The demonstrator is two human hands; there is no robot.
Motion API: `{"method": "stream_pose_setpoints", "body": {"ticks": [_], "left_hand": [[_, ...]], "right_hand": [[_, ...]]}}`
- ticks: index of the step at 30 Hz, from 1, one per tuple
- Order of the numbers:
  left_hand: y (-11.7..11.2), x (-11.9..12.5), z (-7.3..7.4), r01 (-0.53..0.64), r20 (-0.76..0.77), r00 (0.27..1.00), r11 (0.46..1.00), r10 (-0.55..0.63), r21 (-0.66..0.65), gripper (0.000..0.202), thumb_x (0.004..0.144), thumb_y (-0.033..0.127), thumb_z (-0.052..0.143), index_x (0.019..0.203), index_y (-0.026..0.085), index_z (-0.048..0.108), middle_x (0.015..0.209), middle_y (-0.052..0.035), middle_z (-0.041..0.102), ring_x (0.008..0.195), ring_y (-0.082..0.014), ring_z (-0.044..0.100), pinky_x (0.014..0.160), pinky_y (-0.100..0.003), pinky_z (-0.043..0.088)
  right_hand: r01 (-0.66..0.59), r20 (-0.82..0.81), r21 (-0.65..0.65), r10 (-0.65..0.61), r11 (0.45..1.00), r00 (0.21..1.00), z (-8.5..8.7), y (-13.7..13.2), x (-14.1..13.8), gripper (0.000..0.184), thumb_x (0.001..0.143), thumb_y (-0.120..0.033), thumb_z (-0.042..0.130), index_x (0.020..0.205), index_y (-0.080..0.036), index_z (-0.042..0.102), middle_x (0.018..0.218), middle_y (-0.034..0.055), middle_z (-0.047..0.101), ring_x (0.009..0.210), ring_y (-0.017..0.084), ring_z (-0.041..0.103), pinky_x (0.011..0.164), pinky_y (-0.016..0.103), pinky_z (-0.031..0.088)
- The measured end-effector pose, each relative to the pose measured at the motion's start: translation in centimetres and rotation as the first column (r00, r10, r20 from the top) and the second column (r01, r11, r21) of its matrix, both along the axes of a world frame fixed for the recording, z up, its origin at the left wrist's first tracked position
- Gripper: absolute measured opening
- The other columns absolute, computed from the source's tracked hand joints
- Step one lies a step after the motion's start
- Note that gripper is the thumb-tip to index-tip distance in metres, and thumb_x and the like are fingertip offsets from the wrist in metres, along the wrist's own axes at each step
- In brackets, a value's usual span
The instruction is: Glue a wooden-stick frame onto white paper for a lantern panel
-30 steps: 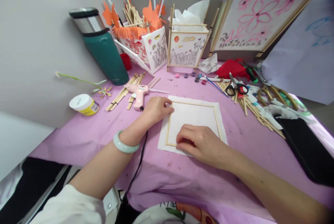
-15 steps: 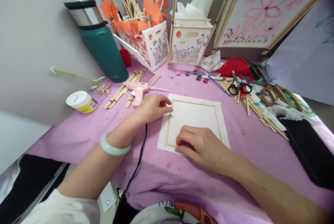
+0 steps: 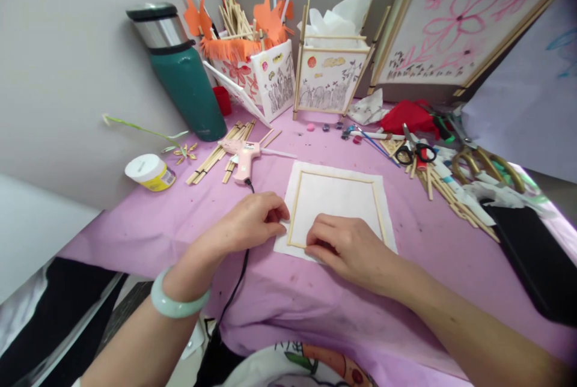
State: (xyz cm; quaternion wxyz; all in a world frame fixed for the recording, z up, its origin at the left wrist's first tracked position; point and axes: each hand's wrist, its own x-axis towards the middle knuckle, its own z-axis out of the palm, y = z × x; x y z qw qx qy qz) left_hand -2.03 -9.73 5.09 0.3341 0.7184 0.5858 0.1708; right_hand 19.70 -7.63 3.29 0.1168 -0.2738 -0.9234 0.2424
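Note:
A square frame of thin wooden sticks [image 3: 294, 210] lies flat on a white sheet [image 3: 391, 210], which is paper or cloth. My left hand [image 3: 252, 222], with a pale green bangle on its wrist, has its thumb and curled fingers closed at the sheet's left edge. Over the frame's near side rests my right hand [image 3: 347, 246], fingers bent together and tips on the near stick close to the lower left corner. That hand hides most of the near stick. A pink glue gun [image 3: 246, 158] lies beyond my left hand, its black cord [image 3: 241, 276] running past my wrist.
A green bottle [image 3: 187, 86] and a white-lidded jar [image 3: 151, 172] stand left. Stick bundles [image 3: 214, 155] lie behind the glue gun. Decorated lanterns [image 3: 331, 77] line the back. Black scissors [image 3: 415, 149], brass-coloured scissors [image 3: 487, 164], loose sticks and a black phone-like slab [image 3: 536, 261] lie right.
My left hand has moved down and toward me, from the upper part of the frame's left stick to the sheet's left edge. The right hand stays at the near stick.

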Motion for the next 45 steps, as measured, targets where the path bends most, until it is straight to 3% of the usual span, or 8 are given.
{"method": "stream_pose_setpoints", "body": {"ticks": [10, 28, 31, 34, 37, 39, 45], "left_hand": [[-0.4, 0.0, 0.3, 0.115, -0.04, 0.993, 0.993, -0.115, -0.006, 0.008, 0.069, 0.01, 0.064, 0.074, 0.016, 0.063, 0.087, -0.0008, 0.054, 0.069, -0.0106, 0.051, 0.063, -0.024, 0.041], [-0.5, 0.2, 0.3, 0.141, -0.084, 0.987, 0.99, -0.14, 0.006, 0.008, 0.07, 0.01, 0.06, 0.072, 0.016, 0.064, 0.089, -0.0015, 0.054, 0.072, -0.0115, 0.052, 0.066, -0.025, 0.042], [-0.5, 0.1, 0.4, 0.16, -0.068, 0.985, 0.987, -0.16, -0.006, 0.008, 0.071, 0.011, 0.061, 0.075, 0.017, 0.065, 0.091, -0.0017, 0.054, 0.074, -0.012, 0.053, 0.068, -0.025, 0.043], [-0.5, 0.1, 0.6, 0.16, -0.069, 0.984, 0.987, -0.161, -0.029, 0.008, 0.071, 0.011, 0.061, 0.076, 0.017, 0.065, 0.092, -0.0017, 0.054, 0.073, -0.0117, 0.053, 0.066, -0.025, 0.043], [-0.5, 0.2, 0.7, 0.154, -0.078, 0.984, 0.987, -0.157, -0.039, 0.009, 0.07, 0.011, 0.061, 0.076, 0.016, 0.065, 0.091, -0.0018, 0.054, 0.071, -0.0112, 0.052, 0.065, -0.025, 0.042], [-0.6, 0.2, 0.7, 0.161, -0.08, 0.983, 0.986, -0.164, -0.04, 0.009, 0.07, 0.011, 0.061, 0.076, 0.016, 0.065, 0.091, -0.0018, 0.054, 0.07, -0.0111, 0.052, 0.065, -0.025, 0.042], [-0.6, 0.1, 0.7, 0.178, -0.074, 0.981, 0.983, -0.18, -0.036, 0.01, 0.07, 0.014, 0.062, 0.079, 0.017, 0.064, 0.092, -0.0017, 0.053, 0.073, -0.0122, 0.052, 0.068, -0.025, 0.043]], "right_hand": [[0.014, 0.001, 0.008, -0.014, 1.0, 1.0, -0.2, -0.1, 0.1, 0.012, 0.089, -0.021, 0.054, 0.08, -0.016, 0.061, 0.078, 0.0018, 0.059, 0.07, 0.012, 0.053, 0.063, 0.025, 0.035], [0.023, -0.012, 0.006, -0.023, 1.0, 1.0, -0.1, -0.5, -0.1, 0.015, 0.089, -0.02, 0.052, 0.076, -0.017, 0.059, 0.076, 0.0019, 0.057, 0.068, 0.012, 0.051, 0.063, 0.025, 0.034], [0.039, -0.005, -0.044, -0.039, 0.998, 0.999, 0.1, -0.3, -0.1, 0.014, 0.088, -0.021, 0.053, 0.077, -0.016, 0.061, 0.078, 0.0023, 0.059, 0.069, 0.012, 0.052, 0.064, 0.025, 0.036], [0.034, -0.049, -0.185, -0.044, 0.982, 0.998, 0.8, 0.7, 0.4, 0.016, 0.091, -0.023, 0.05, 0.084, -0.017, 0.064, 0.083, 0.0027, 0.063, 0.073, 0.013, 0.055, 0.067, 0.025, 0.039], [0.081, -0.111, -0.259, -0.113, 0.963, 0.987, 1.4, 1.9, 1.1, 0.018, 0.091, -0.023, 0.049, 0.086, -0.017, 0.065, 0.083, 0.0024, 0.065, 0.074, 0.013, 0.057, 0.067, 0.025, 0.041], [0.105, -0.099, -0.253, -0.134, 0.962, 0.986, 1.6, 2.1, 1.4, 0.015, 0.089, -0.023, 0.052, 0.083, -0.017, 0.065, 0.08, 0.0018, 0.065, 0.071, 0.012, 0.056, 0.066, 0.025, 0.04], [-0.009, 0.02, -0.12, 0.011, 0.993, 1.0, 1.2, 0.9, 1.1, 0.008, 0.084, -0.023, 0.06, 0.079, -0.018, 0.064, 0.079, 0.0003, 0.064, 0.068, 0.011, 0.053, 0.064, 0.025, 0.036]]}}
